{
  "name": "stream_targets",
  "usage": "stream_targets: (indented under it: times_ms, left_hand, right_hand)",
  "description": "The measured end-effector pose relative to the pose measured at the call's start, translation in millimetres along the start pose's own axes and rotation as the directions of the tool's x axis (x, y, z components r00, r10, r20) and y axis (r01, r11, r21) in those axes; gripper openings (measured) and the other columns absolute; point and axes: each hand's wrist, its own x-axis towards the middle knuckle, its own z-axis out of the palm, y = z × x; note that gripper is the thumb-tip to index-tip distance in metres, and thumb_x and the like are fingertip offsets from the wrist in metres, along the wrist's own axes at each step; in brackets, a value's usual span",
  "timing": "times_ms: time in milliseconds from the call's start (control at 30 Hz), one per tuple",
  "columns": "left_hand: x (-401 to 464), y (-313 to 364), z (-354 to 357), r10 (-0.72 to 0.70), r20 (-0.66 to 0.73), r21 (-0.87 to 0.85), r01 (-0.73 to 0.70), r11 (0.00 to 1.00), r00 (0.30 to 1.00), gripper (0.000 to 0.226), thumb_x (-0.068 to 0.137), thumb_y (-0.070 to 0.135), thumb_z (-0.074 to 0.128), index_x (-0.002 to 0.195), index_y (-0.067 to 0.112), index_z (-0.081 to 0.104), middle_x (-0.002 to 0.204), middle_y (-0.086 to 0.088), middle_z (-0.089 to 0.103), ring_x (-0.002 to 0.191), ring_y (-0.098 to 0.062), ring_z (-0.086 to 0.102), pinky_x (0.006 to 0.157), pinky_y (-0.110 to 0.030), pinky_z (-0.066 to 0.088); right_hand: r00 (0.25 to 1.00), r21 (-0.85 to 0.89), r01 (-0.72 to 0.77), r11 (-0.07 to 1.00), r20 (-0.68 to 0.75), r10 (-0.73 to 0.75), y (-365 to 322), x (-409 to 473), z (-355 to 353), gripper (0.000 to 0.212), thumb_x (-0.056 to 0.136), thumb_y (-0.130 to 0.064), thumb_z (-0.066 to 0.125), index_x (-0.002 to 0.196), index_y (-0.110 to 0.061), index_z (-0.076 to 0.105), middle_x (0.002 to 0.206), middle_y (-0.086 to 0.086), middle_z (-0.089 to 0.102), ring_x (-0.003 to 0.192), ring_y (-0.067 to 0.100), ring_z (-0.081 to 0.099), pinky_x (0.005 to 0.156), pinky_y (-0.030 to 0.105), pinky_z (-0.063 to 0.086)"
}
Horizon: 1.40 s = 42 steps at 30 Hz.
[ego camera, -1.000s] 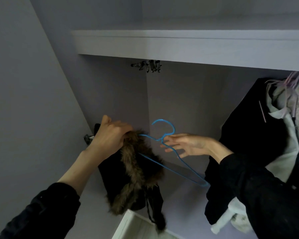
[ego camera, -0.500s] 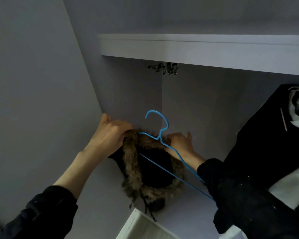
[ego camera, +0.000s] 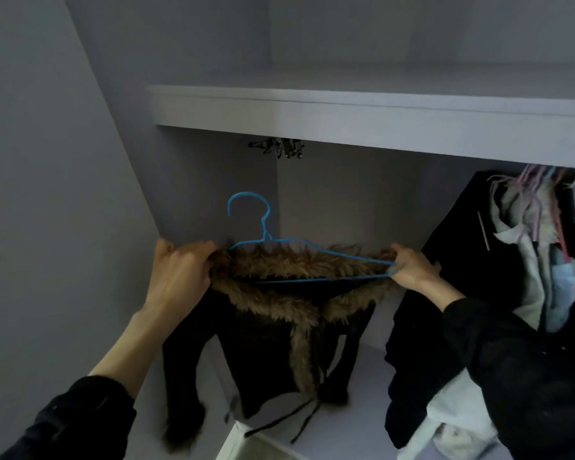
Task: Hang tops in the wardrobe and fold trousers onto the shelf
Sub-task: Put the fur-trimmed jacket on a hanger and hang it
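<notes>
A: How's that fur-collared jacket [ego camera: 279, 330] gonna handle?

B: Soft and floppy, probably weighty for the thin blue wire hanger [ego camera: 281, 242]. It's stretched between both fists: left hand [ego camera: 180, 277] and right hand [ego camera: 409, 268] clamp the shoulders. Best grabbed there.

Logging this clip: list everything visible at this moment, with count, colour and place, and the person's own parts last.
Jacket: one, black with brown fur trim, centre, held up on the hanger.
Hanger: one, blue wire, threaded into the jacket's collar, hook free.
Shelf: one, white, across the top.
Hung clothes: several, black, white and pale blue, far right.
Metal fitting: one, silver, under the shelf.
Left hand: grips the fur collar's left end.
Right hand: grips the collar's right end at the hanger's tip.
</notes>
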Motion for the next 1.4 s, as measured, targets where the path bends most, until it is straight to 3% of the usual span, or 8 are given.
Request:
stream_targets:
  times_ms: [233,367,567,700,967,1167,1267,1400]
  left_hand:
    - [-1,14,23,0.013,0.050,0.187,-0.022,0.982,0.999,0.038,0.056,-0.001,0.058,0.089,0.015,0.070,0.064,-0.006,0.066,0.049,-0.028,0.059,0.063,-0.034,0.026]
    - [1,29,28,0.012,0.087,0.204,-0.030,0.979,0.996,0.042,0.040,-0.006,0.074,0.079,0.010,0.069,0.058,-0.008,0.062,0.042,-0.029,0.054,0.060,-0.033,0.036]
    - [7,57,31,-0.002,0.111,0.100,-0.009,0.995,0.994,0.039,0.039,-0.004,0.076,0.071,0.012,0.061,0.055,-0.008,0.062,0.047,-0.028,0.058,0.061,-0.036,0.019]
    - [8,62,30,-0.064,0.076,0.001,0.064,0.998,0.995,0.035,0.048,-0.008,0.073,0.076,0.012,0.065,0.048,-0.008,0.060,0.042,-0.028,0.053,0.060,-0.036,0.015]
    - [-5,44,36,-0.192,0.109,-0.083,0.201,0.976,0.975,0.029,0.067,-0.008,0.064,0.089,0.009,0.070,0.054,-0.017,0.062,0.050,-0.035,0.055,0.072,-0.034,0.024]
    - [-5,48,30,-0.124,0.017,-0.130,0.126,0.984,0.992,0.030,0.062,0.000,0.054,0.081,0.015,0.072,0.053,-0.013,0.064,0.046,-0.036,0.052,0.065,-0.034,0.021]
    - [-3,52,29,-0.077,-0.016,-0.112,0.075,0.991,0.997,0.030,0.058,0.005,0.054,0.077,0.019,0.074,0.052,-0.009,0.065,0.043,-0.033,0.053,0.063,-0.033,0.020]
    - [-7,47,39,-0.060,-0.030,-0.150,0.055,0.987,0.998,0.027,0.065,0.009,0.054,0.080,0.020,0.073,0.067,-0.003,0.071,0.057,-0.028,0.063,0.064,-0.034,0.019]
  right_hand:
    - [0.996,0.104,-0.030,0.994,0.085,0.021,22,-8,-28,0.017,0.079,-0.024,0.063,0.087,-0.038,0.060,0.113,0.004,0.064,0.108,0.029,0.056,0.098,0.046,0.043]
    - [0.988,0.153,-0.044,0.987,0.154,0.020,24,-11,-35,0.029,0.083,-0.023,0.062,0.112,-0.021,0.065,0.112,0.005,0.062,0.105,0.029,0.057,0.096,0.043,0.047]
    - [0.996,-0.133,0.086,0.987,0.049,-0.080,-15,-27,-27,0.034,0.094,-0.017,0.043,0.126,-0.005,0.050,0.137,0.017,0.045,0.132,0.035,0.035,0.115,0.050,0.005]
    - [0.951,-0.295,0.308,0.905,0.118,-0.285,-35,-36,-13,0.040,0.095,-0.025,0.041,0.133,-0.014,0.050,0.139,0.012,0.048,0.136,0.028,0.034,0.117,0.051,-0.002]
    - [0.818,0.203,0.294,0.934,0.451,-0.356,-20,-35,-2,0.081,0.066,-0.047,0.054,0.144,-0.031,0.037,0.144,-0.006,0.044,0.132,0.011,0.041,0.111,0.038,0.035]
    - [0.826,0.238,0.509,0.828,0.138,-0.547,-55,-50,-3,0.057,0.089,-0.032,0.063,0.141,-0.019,0.042,0.141,-0.004,0.046,0.131,0.011,0.042,0.106,0.022,0.031]
    - [0.815,0.477,0.454,0.753,0.120,-0.567,-87,-61,-3,0.024,0.092,-0.024,0.060,0.114,-0.016,0.059,0.095,0.001,0.067,0.084,0.013,0.065,0.084,0.026,0.047]
    - [0.841,0.623,0.261,0.738,0.229,-0.491,-102,-68,-9,0.021,0.096,-0.031,0.052,0.095,-0.014,0.063,0.063,-0.001,0.049,0.044,0.007,0.035,0.044,0.019,0.030]
